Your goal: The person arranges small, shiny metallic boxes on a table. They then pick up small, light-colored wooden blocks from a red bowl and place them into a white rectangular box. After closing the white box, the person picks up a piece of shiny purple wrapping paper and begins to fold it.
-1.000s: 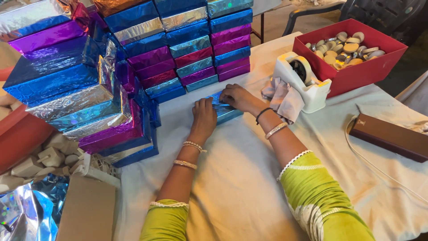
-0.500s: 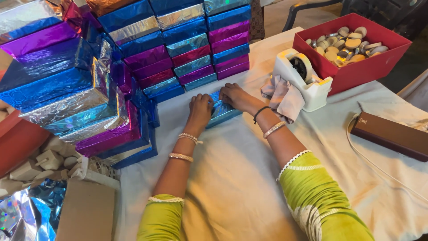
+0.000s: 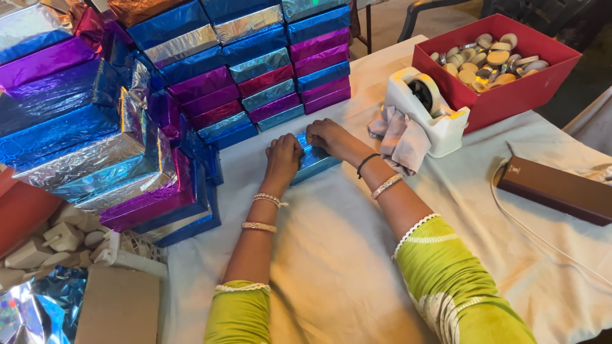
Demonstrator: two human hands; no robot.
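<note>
- Nearest, both arms in green sleeves reach forward over a white tablecloth (image 3: pixel 331 267), with bangles on each wrist.
- Next, the left hand (image 3: pixel 284 156) lies palm down on the near left end of a small blue foil-wrapped box (image 3: pixel 313 160), fingers curled together over its edge.
- Then the right hand (image 3: pixel 326 135) presses on the far right end of the same box, fingers bent and close together, tips on the foil.
- Only a strip of the box shows between and under the two hands; it lies flat on the cloth.
- Just right of the right fingers lies a crumpled pale cloth (image 3: pixel 398 135), touching a white tape dispenser (image 3: pixel 426 109).
- Beyond the fingertips stand stacks of wrapped boxes (image 3: pixel 255 70) in blue, purple, silver and red foil.
- Left of the left fingers more wrapped boxes (image 3: pixel 95 153) lean in a loose pile.
- Far right, past the dispenser, sits a red tray (image 3: pixel 510 99) holding small round pieces.
- Well right of the hands lies a brown flat box (image 3: pixel 554 190).
</note>
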